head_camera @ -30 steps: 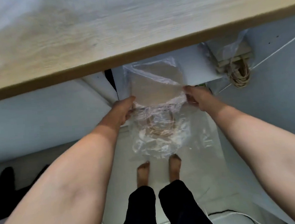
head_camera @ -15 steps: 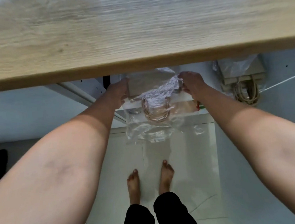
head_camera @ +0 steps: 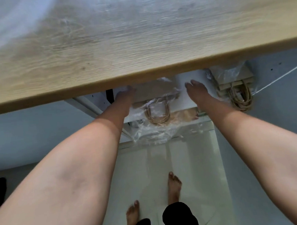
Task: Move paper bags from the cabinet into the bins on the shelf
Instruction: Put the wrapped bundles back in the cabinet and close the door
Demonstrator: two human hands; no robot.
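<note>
Head view: left hand rests flat against a plastic-wrapped bundle of paper bags under the wooden tabletop; right hand hovers beside it, fingers loose, grasping nothing.

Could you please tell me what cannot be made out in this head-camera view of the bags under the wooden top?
- Far end of the middle plastic-wrapped bag bundle: hidden under the wooden top.
- Left hand: fingertips hidden by that edge, so whether it grips cannot be told. The right hand is open, off the bundle.
- Right bag bundle: bag count blurred by the wrap.
- Bins: outside the frame.
</note>
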